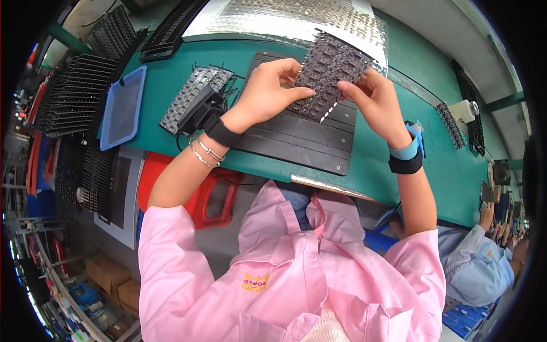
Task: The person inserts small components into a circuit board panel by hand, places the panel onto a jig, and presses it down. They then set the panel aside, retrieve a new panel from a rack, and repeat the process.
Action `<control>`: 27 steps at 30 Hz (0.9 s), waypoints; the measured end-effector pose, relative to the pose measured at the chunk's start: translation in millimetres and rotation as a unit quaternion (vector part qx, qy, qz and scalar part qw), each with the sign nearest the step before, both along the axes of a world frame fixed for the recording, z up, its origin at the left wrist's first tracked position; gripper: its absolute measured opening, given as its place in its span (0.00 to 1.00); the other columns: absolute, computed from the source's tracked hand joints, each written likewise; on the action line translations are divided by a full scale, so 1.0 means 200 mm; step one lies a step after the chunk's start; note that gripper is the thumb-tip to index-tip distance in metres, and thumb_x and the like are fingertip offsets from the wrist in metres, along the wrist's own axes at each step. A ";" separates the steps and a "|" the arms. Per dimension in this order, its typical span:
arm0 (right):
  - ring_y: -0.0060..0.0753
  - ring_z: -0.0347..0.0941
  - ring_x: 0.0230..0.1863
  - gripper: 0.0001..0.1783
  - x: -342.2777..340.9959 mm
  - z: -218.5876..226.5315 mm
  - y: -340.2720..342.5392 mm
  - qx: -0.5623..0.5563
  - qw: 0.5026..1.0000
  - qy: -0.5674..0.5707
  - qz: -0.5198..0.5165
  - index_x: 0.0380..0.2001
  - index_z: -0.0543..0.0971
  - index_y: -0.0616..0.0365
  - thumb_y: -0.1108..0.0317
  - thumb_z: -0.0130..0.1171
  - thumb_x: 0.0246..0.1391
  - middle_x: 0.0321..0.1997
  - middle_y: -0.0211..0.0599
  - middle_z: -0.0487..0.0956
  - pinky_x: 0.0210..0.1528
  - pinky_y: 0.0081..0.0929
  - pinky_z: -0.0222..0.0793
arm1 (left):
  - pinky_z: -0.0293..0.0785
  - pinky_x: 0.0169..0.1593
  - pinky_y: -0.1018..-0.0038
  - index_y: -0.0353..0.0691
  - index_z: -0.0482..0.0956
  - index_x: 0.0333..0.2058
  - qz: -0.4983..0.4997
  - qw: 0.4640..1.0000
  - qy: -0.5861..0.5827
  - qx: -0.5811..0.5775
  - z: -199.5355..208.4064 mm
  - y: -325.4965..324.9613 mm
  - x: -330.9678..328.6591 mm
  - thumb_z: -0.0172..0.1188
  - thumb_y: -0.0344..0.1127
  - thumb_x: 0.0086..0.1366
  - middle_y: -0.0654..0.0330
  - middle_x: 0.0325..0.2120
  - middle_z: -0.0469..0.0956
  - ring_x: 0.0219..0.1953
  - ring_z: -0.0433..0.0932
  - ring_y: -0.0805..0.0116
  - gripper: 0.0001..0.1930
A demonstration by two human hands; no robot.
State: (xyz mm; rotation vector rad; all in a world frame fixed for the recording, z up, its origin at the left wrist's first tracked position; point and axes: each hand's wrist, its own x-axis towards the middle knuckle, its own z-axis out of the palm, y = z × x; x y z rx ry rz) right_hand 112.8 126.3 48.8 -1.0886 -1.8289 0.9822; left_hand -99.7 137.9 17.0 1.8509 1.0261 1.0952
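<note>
Dark grey plastic fills my view: a flat sheet of small moulded parts (330, 71), held up above the middle of the green table (399, 148). My left hand (268, 91) curls round its left edge, thumb on top and fingers tucked behind, pinching it. My right hand (373, 100) grips the right side of the same sheet, thumb pressed onto its face, fingers behind. So both hands are closed on that one sheet, and it hangs tilted, clear of the surface.

Right below it lies a black slatted fixture (307, 139), flat on the table and reaching to the near edge. A black wrist strap (222, 132) sits on my left wrist with thin silver bangles (205, 154) just behind it; a blue and black band (407, 155) wraps my right wrist.

Toward the left of the table I see another grey parts sheet (191, 94) lying flat, and a blue tray (122, 108) at the left edge. Shiny bubble wrap (296, 17) covers the far edge. Black grid trays (74, 94) stack up off the left side. A red stool (211, 191) sits below the near edge. At the far right another person in a pale blue coat (484, 262) works at the same table.
</note>
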 end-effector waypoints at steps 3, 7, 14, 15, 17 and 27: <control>0.19 0.70 0.31 0.09 -0.03 0.05 0.00 -0.013 0.999 0.036 0.027 0.32 0.69 0.66 0.75 0.56 0.47 0.28 0.33 0.74 0.32 0.17 0.68 | 0.70 0.31 0.81 0.33 0.68 0.30 -0.004 0.999 -0.027 -0.026 -0.04 0.00 0.00 0.68 0.32 0.41 0.63 0.24 0.72 0.26 0.71 0.78 0.20; 0.18 0.70 0.31 0.09 0.02 -0.07 0.01 -0.024 0.999 0.005 0.035 0.32 0.68 0.66 0.78 0.56 0.45 0.28 0.33 0.74 0.31 0.16 0.68 | 0.68 0.29 0.84 0.34 0.67 0.23 -0.022 0.991 -0.106 -0.076 -0.08 -0.03 0.03 0.67 0.29 0.43 0.67 0.21 0.69 0.25 0.69 0.82 0.15; 0.16 0.71 0.28 0.11 -0.02 -0.11 -0.03 0.002 1.000 -0.004 -0.019 0.30 0.66 0.66 0.80 0.57 0.43 0.26 0.30 0.73 0.28 0.14 0.68 | 0.71 0.37 0.82 0.34 0.70 0.29 -0.027 0.994 -0.096 -0.043 -0.09 -0.01 0.01 0.61 0.23 0.48 0.62 0.28 0.74 0.33 0.73 0.77 0.10; 0.16 0.71 0.28 0.11 -0.02 -0.11 -0.04 0.030 0.999 -0.012 -0.023 0.29 0.66 0.66 0.80 0.57 0.43 0.25 0.30 0.73 0.27 0.14 0.68 | 0.70 0.34 0.82 0.35 0.69 0.27 -0.029 0.993 -0.109 -0.033 -0.10 -0.01 0.02 0.63 0.24 0.47 0.64 0.25 0.72 0.30 0.71 0.79 0.10; 0.16 0.71 0.27 0.11 -0.02 -0.11 -0.04 0.062 0.998 -0.021 -0.027 0.28 0.66 0.66 0.79 0.58 0.43 0.24 0.30 0.73 0.27 0.13 0.68 | 0.68 0.30 0.84 0.36 0.68 0.23 -0.032 0.990 -0.135 -0.009 -0.10 -0.01 0.02 0.65 0.27 0.45 0.68 0.20 0.69 0.26 0.68 0.83 0.12; 0.14 0.70 0.24 0.11 -0.01 -0.09 -0.10 0.096 0.992 -0.073 -0.036 0.23 0.67 0.65 0.77 0.60 0.41 0.19 0.31 0.73 0.24 0.13 0.67 | 0.70 0.33 0.81 0.35 0.70 0.25 -0.054 0.989 -0.135 -0.032 -0.07 -0.02 0.03 0.64 0.27 0.46 0.65 0.23 0.73 0.28 0.71 0.80 0.11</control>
